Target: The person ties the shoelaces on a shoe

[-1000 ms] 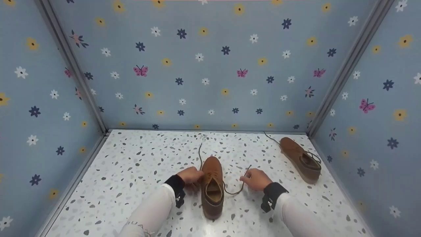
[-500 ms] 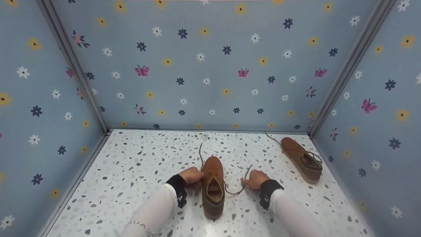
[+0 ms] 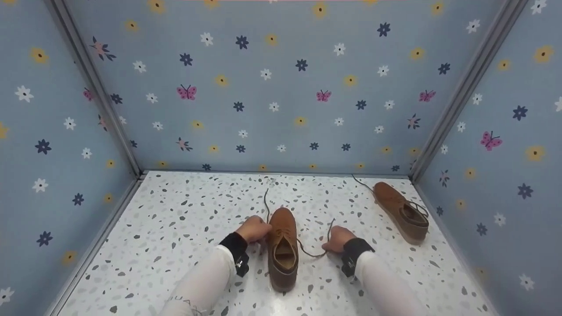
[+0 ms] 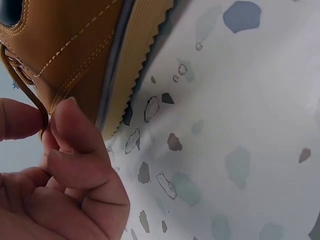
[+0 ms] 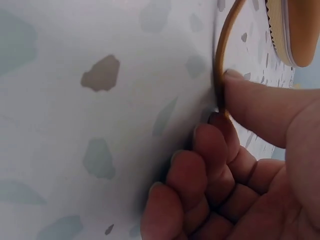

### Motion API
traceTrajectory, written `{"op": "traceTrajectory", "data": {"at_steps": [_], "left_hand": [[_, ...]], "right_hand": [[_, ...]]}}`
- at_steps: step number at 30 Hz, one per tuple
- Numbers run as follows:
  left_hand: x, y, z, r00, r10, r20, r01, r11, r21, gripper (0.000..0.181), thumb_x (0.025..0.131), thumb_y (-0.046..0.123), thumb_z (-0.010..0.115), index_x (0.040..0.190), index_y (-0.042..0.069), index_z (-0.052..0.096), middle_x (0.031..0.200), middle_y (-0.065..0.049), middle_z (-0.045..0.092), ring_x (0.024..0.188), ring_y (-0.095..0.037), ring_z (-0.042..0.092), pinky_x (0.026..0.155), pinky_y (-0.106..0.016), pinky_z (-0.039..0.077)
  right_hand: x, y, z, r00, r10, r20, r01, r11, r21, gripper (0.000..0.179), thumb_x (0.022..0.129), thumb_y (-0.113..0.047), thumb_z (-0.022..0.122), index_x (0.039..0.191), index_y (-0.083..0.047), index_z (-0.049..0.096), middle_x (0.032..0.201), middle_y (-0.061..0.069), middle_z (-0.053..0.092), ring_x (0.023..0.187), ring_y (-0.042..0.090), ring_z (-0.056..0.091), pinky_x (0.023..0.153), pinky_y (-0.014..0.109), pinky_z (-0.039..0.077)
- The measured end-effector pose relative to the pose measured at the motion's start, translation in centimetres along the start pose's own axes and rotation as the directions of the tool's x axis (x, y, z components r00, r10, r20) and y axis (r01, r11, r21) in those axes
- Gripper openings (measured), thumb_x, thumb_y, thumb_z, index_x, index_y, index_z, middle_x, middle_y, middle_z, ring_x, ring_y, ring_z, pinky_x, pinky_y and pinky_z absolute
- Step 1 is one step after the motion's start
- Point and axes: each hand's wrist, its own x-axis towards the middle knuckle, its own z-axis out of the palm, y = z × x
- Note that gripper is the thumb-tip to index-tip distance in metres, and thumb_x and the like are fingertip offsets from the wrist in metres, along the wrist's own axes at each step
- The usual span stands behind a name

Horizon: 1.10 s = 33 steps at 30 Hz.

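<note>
A brown leather shoe (image 3: 282, 219) stands on the speckled surface, toe pointing away from me, its tongue area loosely laced. My left hand (image 3: 253, 229) is at the shoe's left side. In the left wrist view its thumb and forefinger pinch one shoelace end (image 4: 22, 82) close beside the upper; the tip of that lace trails forward past the toe. To the right of the shoe, my right hand (image 3: 339, 239) is low over the surface. Thumb and forefinger pinch the other lace end (image 5: 225, 40) there, with the other fingers curled below.
A second brown shoe (image 3: 390, 199) stands at the back right, angled, one lace (image 3: 363, 183) reaching toward the back wall. Blue flower-patterned panels (image 3: 281, 96) enclose the back and both sides of the white speckled surface (image 3: 175, 206).
My right hand has shifted slightly left and lower, its fingers drawing in on the lace. The left hand and both shoes stay in nearly the same places.
</note>
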Motion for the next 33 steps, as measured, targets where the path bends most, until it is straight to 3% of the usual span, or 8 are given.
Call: {"op": "traceTrajectory", "data": {"at_steps": [4, 13, 20, 27, 33], "left_hand": [[0.2, 0.2, 0.0, 0.999, -0.023, -0.030, 0.021, 0.998, -0.053, 0.011, 0.089, 0.022, 0.058, 0.083, 0.012, 0.059, 0.077, -0.003, 0.063, 0.065, -0.017, 0.058, 0.048, -0.026, 0.038], [0.4, 0.7, 0.2, 0.995, 0.031, -0.097, -0.044, 0.990, -0.137, 0.007, 0.090, 0.017, 0.055, 0.090, 0.011, 0.058, 0.082, -0.003, 0.067, 0.055, -0.013, 0.048, 0.044, -0.025, 0.034], [0.5, 1.2, 0.1, 0.988, 0.083, -0.131, -0.107, 0.978, -0.182, 0.011, 0.096, 0.018, 0.056, 0.093, 0.009, 0.061, 0.080, -0.003, 0.070, 0.062, -0.017, 0.060, 0.047, -0.025, 0.037], [0.6, 1.9, 0.2, 0.980, 0.110, -0.167, -0.142, 0.971, -0.192, 0.012, 0.098, 0.016, 0.057, 0.090, 0.010, 0.062, 0.077, -0.002, 0.068, 0.068, -0.023, 0.067, 0.054, -0.026, 0.044], [0.5, 2.9, 0.4, 0.964, 0.161, -0.213, -0.192, 0.973, -0.130, 0.015, 0.098, 0.015, 0.058, 0.103, 0.005, 0.068, 0.082, -0.003, 0.071, 0.068, -0.014, 0.061, 0.060, -0.025, 0.048]], "right_hand": [[0.0, 0.0, -0.1, 1.000, -0.017, 0.010, 0.017, 1.000, -0.014, 0.041, 0.088, -0.028, 0.082, 0.111, 0.003, 0.066, 0.090, 0.010, 0.066, 0.079, 0.023, 0.059, 0.081, 0.042, 0.055], [0.2, 0.3, -0.1, 0.999, 0.009, 0.037, -0.009, 1.000, 0.000, 0.029, 0.088, -0.026, 0.080, 0.100, -0.003, 0.067, 0.082, 0.007, 0.064, 0.073, 0.021, 0.059, 0.068, 0.034, 0.050], [0.5, 0.8, 0.2, 0.998, -0.023, 0.050, 0.023, 1.000, 0.000, 0.020, 0.088, -0.022, 0.078, 0.080, -0.010, 0.064, 0.070, 0.003, 0.060, 0.062, 0.017, 0.054, 0.055, 0.029, 0.042], [0.4, 1.0, 0.0, 0.999, -0.021, 0.050, 0.020, 1.000, 0.014, 0.019, 0.088, -0.023, 0.078, 0.090, -0.008, 0.066, 0.081, 0.005, 0.065, 0.070, 0.019, 0.059, 0.061, 0.030, 0.045], [0.5, 1.1, 0.1, 0.998, -0.026, 0.057, 0.024, 0.999, 0.025, 0.020, 0.088, -0.023, 0.077, 0.093, -0.007, 0.067, 0.084, 0.006, 0.065, 0.074, 0.021, 0.060, 0.064, 0.032, 0.047]]}}
